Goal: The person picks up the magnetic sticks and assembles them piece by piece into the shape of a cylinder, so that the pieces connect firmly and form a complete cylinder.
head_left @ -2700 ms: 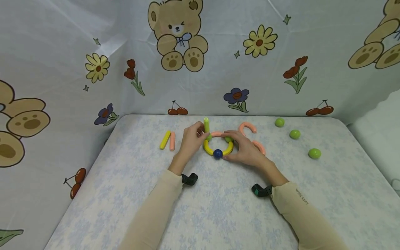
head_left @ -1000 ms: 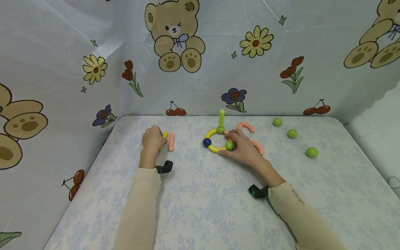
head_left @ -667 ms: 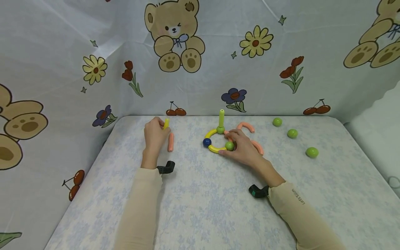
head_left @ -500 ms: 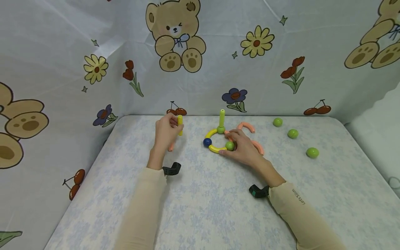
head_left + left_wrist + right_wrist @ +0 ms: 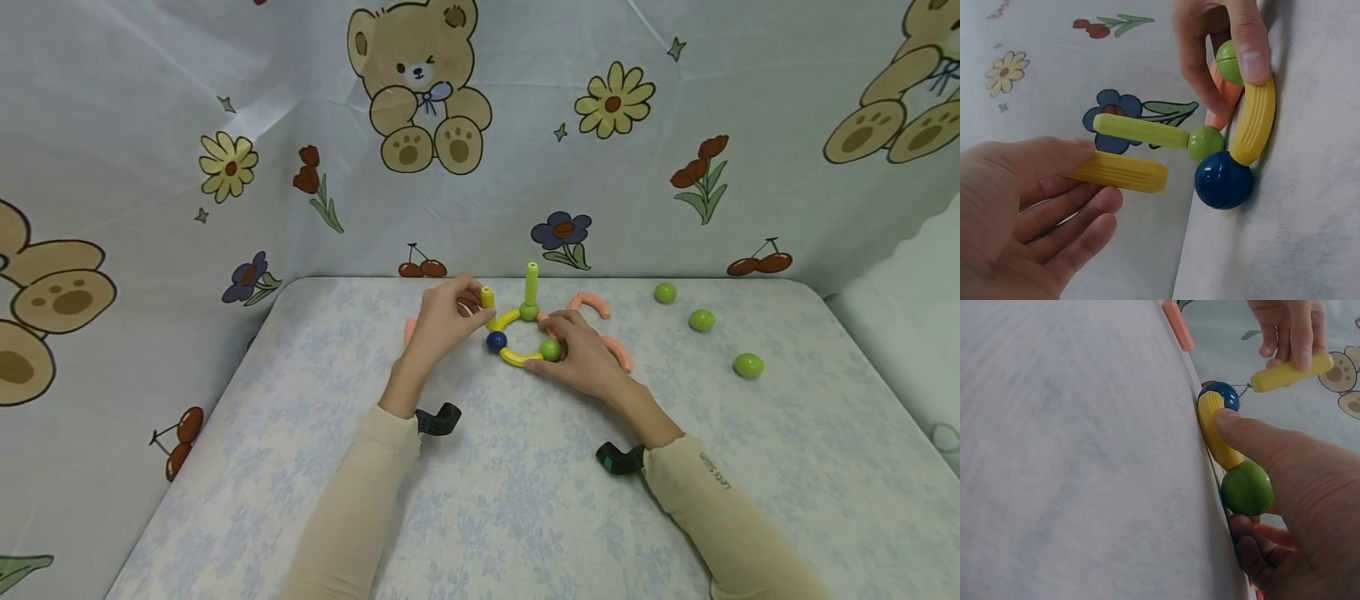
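Note:
My left hand (image 5: 444, 321) pinches a straight yellow toy rod (image 5: 1125, 172) between thumb and fingers. In the head view it stands upright just behind the blue ball (image 5: 1224, 180); in both wrist views a gap separates them. That ball is part of a flat ring joined from curved yellow rods (image 5: 1257, 122), a curved pink rod (image 5: 1229, 100) and two green balls. A light-green rod (image 5: 532, 285) rises upright from the far green ball (image 5: 1205, 144). My right hand (image 5: 588, 358) grips the ring's right side, thumb on the front yellow curve, fingers around by the near green ball (image 5: 1247, 489).
Two loose curved pink rods (image 5: 592, 302) lie behind and right of the right hand. Farther right are three loose green balls (image 5: 702, 320). A straight pink rod (image 5: 1177, 325) lies left of the ring, partly behind the left hand in the head view. A printed cloth backdrop (image 5: 525, 150) hangs behind the table.
The ring was turned, its blue ball going from front to left. My left hand let go of it, picked up the yellow rod at left and carried it right. The right hand lately keeps still.

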The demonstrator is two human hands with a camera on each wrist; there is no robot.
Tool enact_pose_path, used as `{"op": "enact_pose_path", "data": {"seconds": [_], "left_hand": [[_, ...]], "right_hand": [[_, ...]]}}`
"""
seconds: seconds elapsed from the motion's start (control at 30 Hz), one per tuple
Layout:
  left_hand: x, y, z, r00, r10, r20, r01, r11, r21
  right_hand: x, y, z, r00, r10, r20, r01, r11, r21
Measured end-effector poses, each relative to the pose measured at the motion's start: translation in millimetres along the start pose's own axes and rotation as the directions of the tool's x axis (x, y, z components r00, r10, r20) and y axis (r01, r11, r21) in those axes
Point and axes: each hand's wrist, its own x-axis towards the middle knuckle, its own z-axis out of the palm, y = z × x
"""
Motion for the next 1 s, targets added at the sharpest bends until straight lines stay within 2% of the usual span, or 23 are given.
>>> {"op": "enact_pose_path", "data": {"seconds": [0.13,0.27,0.47,0.53,0.63,0.8,1.0], "left_hand": [[-0.2,-5.5,7.9,0.995,-0.039,0.091,0.038,0.999,0.018],[-0.3,-12.8,15.8,0.978,-0.094,0.187,0.083,0.994,0.065],[-2.2,-19.4,22.2,0.952,-0.152,0.267,0.118,0.983,0.137],[-2.7,-22.2,25.1,0.948,-0.155,0.279,0.117,0.982,0.147],[-2.8,-27.6,28.3,0.952,-0.148,0.269,0.11,0.982,0.15],[-3.5,-32.8,24.3,0.955,-0.156,0.254,0.126,0.984,0.129],[-2.9,-34.1,15.4,0.939,-0.158,0.305,0.141,0.987,0.078]], "right_hand": [[0,0,0,1.0,0.001,0.004,-0.001,1.0,0.003],[0,1,1,1.0,0.005,0.007,-0.005,1.0,0.004],[0,0,1,1.0,0.006,0.0,-0.006,1.0,0.011],[0,0,1,1.0,0.016,-0.007,-0.016,1.0,0.027],[1,0,1,0.999,0.039,-0.03,-0.037,0.997,0.068],[4,1,1,0.993,0.095,-0.07,-0.083,0.985,0.153],[4,3,2,0.989,0.115,-0.098,-0.101,0.986,0.136]]}}
